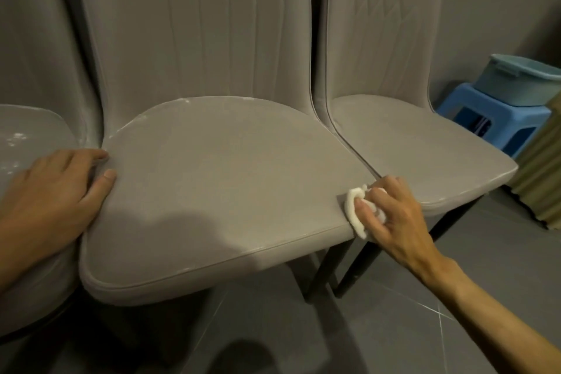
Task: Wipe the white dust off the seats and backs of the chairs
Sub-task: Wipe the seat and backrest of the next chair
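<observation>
My R hand (391,215) pinching white cloth (353,206), wiping mid seat (227,191) at right edge; L hand (57,191), fingers spread, bracing seat, prob vs sliding.

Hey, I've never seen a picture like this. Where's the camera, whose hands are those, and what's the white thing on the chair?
There is no machine here. This is one picture from a camera worn on a person's head, looking down at their own two hands. Three grey padded chairs stand side by side. The left hand rests on the left edge of the middle chair's seat, seemingly steadying it. The right hand grips a crumpled white cloth and presses it on that seat's right front edge. White dust shows along the seat's rear edge, and more specks lie on the left chair's seat. At far right, a teal basin sits on a blue plastic stool.
</observation>
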Action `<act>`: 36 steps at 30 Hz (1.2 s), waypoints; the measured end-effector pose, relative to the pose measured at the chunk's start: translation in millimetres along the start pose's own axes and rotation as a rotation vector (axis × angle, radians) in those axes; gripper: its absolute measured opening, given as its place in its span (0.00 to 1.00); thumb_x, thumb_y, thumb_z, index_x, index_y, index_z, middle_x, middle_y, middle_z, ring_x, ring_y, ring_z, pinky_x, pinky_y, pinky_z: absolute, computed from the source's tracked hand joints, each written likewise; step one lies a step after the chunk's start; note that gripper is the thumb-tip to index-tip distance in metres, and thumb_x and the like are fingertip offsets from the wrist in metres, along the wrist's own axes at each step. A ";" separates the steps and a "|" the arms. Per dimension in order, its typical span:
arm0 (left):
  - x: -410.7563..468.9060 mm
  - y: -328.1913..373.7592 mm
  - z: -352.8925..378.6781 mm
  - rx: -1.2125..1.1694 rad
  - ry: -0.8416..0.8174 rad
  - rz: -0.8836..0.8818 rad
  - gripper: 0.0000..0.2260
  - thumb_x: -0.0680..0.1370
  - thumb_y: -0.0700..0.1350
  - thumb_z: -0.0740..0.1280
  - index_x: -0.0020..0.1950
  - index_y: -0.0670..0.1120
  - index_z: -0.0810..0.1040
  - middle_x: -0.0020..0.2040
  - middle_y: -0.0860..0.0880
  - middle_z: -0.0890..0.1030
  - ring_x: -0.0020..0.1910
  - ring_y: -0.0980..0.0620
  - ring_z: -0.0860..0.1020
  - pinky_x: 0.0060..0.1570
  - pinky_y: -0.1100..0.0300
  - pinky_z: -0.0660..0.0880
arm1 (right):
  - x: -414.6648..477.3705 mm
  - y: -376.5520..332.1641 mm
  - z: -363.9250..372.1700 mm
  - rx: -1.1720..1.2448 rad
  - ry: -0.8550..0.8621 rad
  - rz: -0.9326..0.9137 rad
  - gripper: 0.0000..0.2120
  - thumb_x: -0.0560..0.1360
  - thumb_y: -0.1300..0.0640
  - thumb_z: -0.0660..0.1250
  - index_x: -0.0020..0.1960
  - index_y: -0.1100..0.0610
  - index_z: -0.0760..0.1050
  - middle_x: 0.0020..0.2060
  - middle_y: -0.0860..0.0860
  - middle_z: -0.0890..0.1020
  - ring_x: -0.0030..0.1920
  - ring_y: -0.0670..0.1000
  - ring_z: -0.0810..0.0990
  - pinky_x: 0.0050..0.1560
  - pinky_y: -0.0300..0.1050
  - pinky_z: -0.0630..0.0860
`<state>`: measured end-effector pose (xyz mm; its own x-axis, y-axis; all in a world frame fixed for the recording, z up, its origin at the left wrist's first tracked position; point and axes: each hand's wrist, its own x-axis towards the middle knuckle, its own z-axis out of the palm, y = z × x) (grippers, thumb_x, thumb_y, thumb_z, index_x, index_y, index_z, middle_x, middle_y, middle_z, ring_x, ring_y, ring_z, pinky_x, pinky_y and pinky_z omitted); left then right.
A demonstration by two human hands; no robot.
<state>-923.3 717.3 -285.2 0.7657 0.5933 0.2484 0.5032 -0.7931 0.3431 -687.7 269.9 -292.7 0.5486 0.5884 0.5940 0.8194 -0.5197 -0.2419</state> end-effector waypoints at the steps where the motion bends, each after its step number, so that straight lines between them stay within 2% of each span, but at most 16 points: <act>1: -0.5 2.6 -0.6 -0.003 -0.001 -0.006 0.28 0.78 0.68 0.51 0.67 0.51 0.72 0.59 0.36 0.79 0.56 0.29 0.76 0.58 0.31 0.74 | 2.8 3.9 -2.9 -0.003 -0.025 0.008 0.19 0.83 0.43 0.59 0.44 0.55 0.76 0.47 0.47 0.72 0.44 0.50 0.69 0.44 0.45 0.68; 4: -1.6 8.9 -4.8 -0.003 -0.003 -0.001 0.28 0.78 0.67 0.52 0.68 0.50 0.73 0.60 0.36 0.79 0.58 0.29 0.76 0.59 0.32 0.73 | 19.4 10.8 -14.9 -0.041 -0.042 0.113 0.20 0.82 0.43 0.58 0.45 0.56 0.78 0.44 0.49 0.72 0.42 0.51 0.69 0.43 0.49 0.70; 8: -4.1 16.0 -10.6 0.056 0.010 0.028 0.26 0.80 0.62 0.53 0.69 0.48 0.74 0.61 0.36 0.78 0.60 0.31 0.76 0.62 0.35 0.72 | 25.0 -11.7 -12.1 -0.086 -0.022 0.175 0.21 0.81 0.42 0.57 0.41 0.56 0.76 0.40 0.50 0.71 0.39 0.51 0.69 0.41 0.52 0.70; 12: -6.2 17.9 -11.0 0.064 0.025 0.046 0.23 0.82 0.58 0.56 0.70 0.46 0.75 0.62 0.37 0.78 0.61 0.32 0.76 0.62 0.37 0.70 | 11.8 -72.5 7.4 -0.076 -0.033 0.002 0.14 0.81 0.48 0.63 0.45 0.57 0.77 0.42 0.50 0.73 0.41 0.52 0.68 0.41 0.52 0.68; 15: -6.6 16.0 -9.0 0.074 0.052 0.070 0.18 0.85 0.54 0.60 0.70 0.46 0.75 0.63 0.38 0.77 0.61 0.34 0.75 0.62 0.39 0.70 | 9.4 -126.0 27.5 -0.090 -0.050 -0.100 0.14 0.82 0.49 0.62 0.46 0.59 0.77 0.45 0.54 0.75 0.42 0.55 0.69 0.43 0.53 0.68; 18: -9.9 15.6 -8.6 0.066 0.054 0.083 0.22 0.83 0.58 0.55 0.70 0.47 0.74 0.62 0.39 0.77 0.61 0.35 0.75 0.61 0.40 0.69 | 11.1 -174.0 43.8 -0.105 -0.053 -0.149 0.16 0.84 0.50 0.60 0.45 0.59 0.77 0.44 0.56 0.77 0.41 0.59 0.72 0.43 0.57 0.69; 20: -11.2 15.5 -10.1 0.055 0.041 0.085 0.23 0.82 0.59 0.53 0.70 0.47 0.73 0.62 0.40 0.76 0.61 0.35 0.74 0.61 0.40 0.69 | 14.9 -208.3 56.0 -0.107 -0.126 -0.166 0.18 0.85 0.49 0.55 0.46 0.57 0.77 0.44 0.57 0.77 0.42 0.60 0.72 0.43 0.59 0.69; 22: -10.9 15.7 -11.0 0.058 0.033 0.079 0.21 0.85 0.57 0.54 0.71 0.47 0.73 0.63 0.40 0.76 0.61 0.35 0.74 0.62 0.41 0.68 | 19.0 -243.1 70.0 -0.162 -0.249 -0.270 0.22 0.87 0.49 0.46 0.47 0.54 0.75 0.44 0.56 0.75 0.44 0.60 0.73 0.43 0.59 0.66; 25: -10.9 16.3 -10.9 0.063 0.028 0.074 0.18 0.85 0.53 0.59 0.71 0.46 0.72 0.64 0.40 0.76 0.63 0.35 0.73 0.63 0.40 0.68 | 29.3 -283.8 86.3 -0.101 -0.292 -0.424 0.22 0.87 0.52 0.45 0.49 0.54 0.76 0.44 0.56 0.75 0.45 0.58 0.72 0.44 0.57 0.65; 29: -10.3 15.7 -13.7 0.027 -0.031 0.059 0.18 0.86 0.54 0.56 0.73 0.50 0.69 0.66 0.44 0.74 0.64 0.41 0.72 0.66 0.41 0.67 | 49.5 -307.7 90.6 0.100 -0.234 -0.390 0.15 0.83 0.45 0.58 0.51 0.55 0.77 0.49 0.53 0.76 0.46 0.52 0.69 0.46 0.50 0.66; 32: -8.7 16.5 -15.0 0.049 -0.022 0.049 0.17 0.85 0.52 0.59 0.72 0.48 0.72 0.65 0.42 0.76 0.64 0.38 0.73 0.64 0.41 0.67 | 59.2 -279.5 80.9 0.092 -0.208 -0.322 0.15 0.83 0.46 0.58 0.48 0.55 0.77 0.46 0.55 0.76 0.45 0.56 0.71 0.47 0.53 0.67; 36: -11.6 18.7 -18.3 0.038 0.000 0.083 0.15 0.85 0.51 0.61 0.71 0.49 0.73 0.63 0.44 0.76 0.61 0.39 0.74 0.61 0.42 0.68 | 74.6 -213.8 61.0 -0.005 -0.255 -0.063 0.16 0.83 0.46 0.57 0.48 0.56 0.76 0.46 0.58 0.76 0.47 0.62 0.73 0.49 0.58 0.70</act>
<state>-930.1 698.2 -265.1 0.8056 0.5250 0.2747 0.4525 -0.8444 0.2867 -811.8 462.8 -243.5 0.5208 0.7569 0.3947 0.8530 -0.4793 -0.2064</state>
